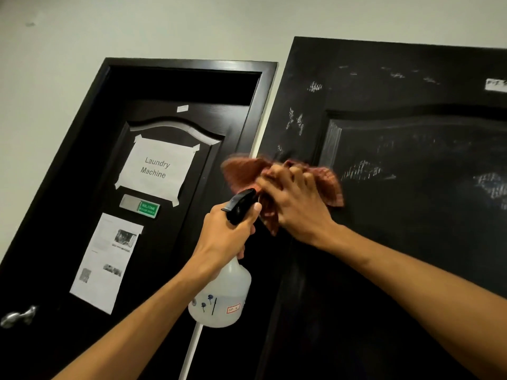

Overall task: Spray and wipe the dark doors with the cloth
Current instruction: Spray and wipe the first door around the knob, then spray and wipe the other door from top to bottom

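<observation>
Wiping of the right-hand dark door (pixel 397 215) is shown. The cloth (pixel 327 185), reddish and checked, is pressed flat against the door's left stile, beside the raised panel, by the right hand (pixel 297 204); its fingers (pixel 295 175) are spread and bent over the bunched fabric. White streaks are seen on the door above and to the right of the cloth. The spray bottle (pixel 220 297) is held up near the cloth by the left hand (pixel 227 234), whose fingers are closed round the neck below the black trigger head (pixel 241 205). The left-hand door (pixel 68 215), bearing the "Laundry Machine" sign (pixel 157 168), stands further off. The cloth is judged soft and limp, best held bunched under the palm; the bottle, translucent plastic, is judged light and best gripped at the neck.
</observation>
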A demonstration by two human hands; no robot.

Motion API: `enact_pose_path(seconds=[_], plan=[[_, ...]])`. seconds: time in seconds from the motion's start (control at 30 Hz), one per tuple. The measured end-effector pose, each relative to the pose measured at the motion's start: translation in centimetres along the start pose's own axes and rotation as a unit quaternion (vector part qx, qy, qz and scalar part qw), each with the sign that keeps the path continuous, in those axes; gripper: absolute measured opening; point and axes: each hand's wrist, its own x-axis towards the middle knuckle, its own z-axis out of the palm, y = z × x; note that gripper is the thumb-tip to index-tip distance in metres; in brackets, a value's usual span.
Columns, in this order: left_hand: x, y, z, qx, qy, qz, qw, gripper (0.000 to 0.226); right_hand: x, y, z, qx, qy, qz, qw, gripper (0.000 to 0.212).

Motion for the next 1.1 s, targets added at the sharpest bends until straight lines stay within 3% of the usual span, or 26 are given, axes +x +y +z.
enact_pose_path(seconds=[0.07,0.1,0.2,0.27,0.33,0.43,0.5,0.6,0.63,0.77,0.97,1.1], plan=[[0.7,0.3,0.0,-0.004,-0.006,0.002,1.000,0.017,-0.7,0.4,0.4,0.002,-0.036,-0.086,0.996,0.062],[1.1,0.4,-0.1,-0.007,-0.008,0.004,1.000,0.018,0.1,1.4,0.1,-0.006,-0.026,-0.084,0.996,0.059],[2.8,1.2,-0.1,-0.018,-0.005,0.009,1.000,0.019,4.3,4.4,-1.5,-0.034,0.041,0.071,0.996,0.049],[3.9,1.6,0.0,-0.026,-0.002,0.011,1.000,0.019,5.6,4.4,-1.5,-0.042,0.045,0.109,0.992,0.055],[4.8,1.6,0.2,-0.023,0.001,0.019,1.000,0.016,5.0,3.2,-0.7,-0.007,0.011,0.037,0.999,0.062],[5.3,1.5,0.0,-0.026,-0.001,0.027,0.999,0.026,4.1,3.9,-0.4,0.019,-0.043,-0.077,0.996,0.056],[5.7,1.7,-0.2,-0.028,-0.003,0.029,0.999,0.026,6.8,6.4,-1.3,0.013,-0.012,-0.020,1.000,0.053],[6.5,2.5,0.0,-0.025,-0.010,0.037,0.999,0.022,10.5,8.7,-2.5,0.013,-0.001,0.153,0.988,0.054],[6.9,2.8,0.1,-0.024,-0.012,0.043,0.999,0.021,10.8,8.1,-2.3,-0.004,-0.002,0.150,0.989,0.054],[9.3,4.4,0.7,-0.017,-0.021,0.072,0.997,0.021,8.6,6.5,-1.6,-0.021,-0.049,-0.005,0.999,0.062],[13.8,8.3,2.0,-0.060,-0.033,0.048,0.996,0.026,14.8,11.2,-3.0,0.004,-0.001,0.181,0.984,0.054],[15.8,10.6,2.6,-0.081,-0.044,0.048,0.995,0.022,14.1,11.7,-3.0,0.007,-0.021,0.057,0.998,0.053]])
